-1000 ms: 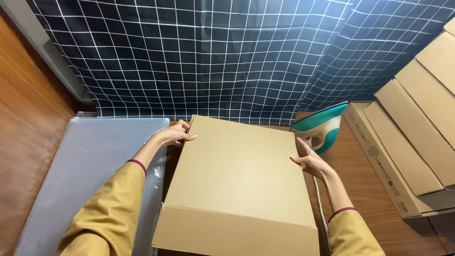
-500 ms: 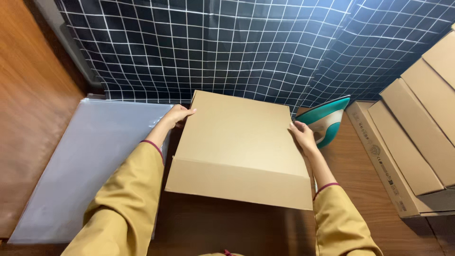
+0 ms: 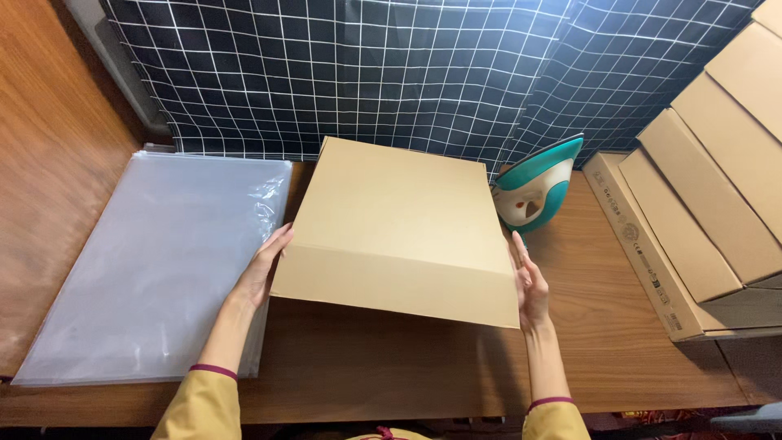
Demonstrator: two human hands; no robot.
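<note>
A plain brown cardboard box (image 3: 399, 224) lies closed on the wooden table (image 3: 366, 367), its far edge against the dark checked cloth. My left hand (image 3: 262, 273) presses flat against the box's left side near the front corner. My right hand (image 3: 529, 285) is flat against the right side near the front right corner. Both hands hold the box between them, fingers straight. Yellow sleeves with maroon cuffs cover my forearms.
A stack of clear plastic bags (image 3: 155, 261) lies on the table to the left of the box. A teal and white clothes iron (image 3: 538, 186) stands upright just right of the box. Several flat cardboard boxes (image 3: 700, 220) are stacked at the right. A black cloth with white grid (image 3: 366, 73) hangs behind.
The box has moved away from me toward the cloth and settled on the table. My hands slid back along its sides from the far corners to the near corners.
</note>
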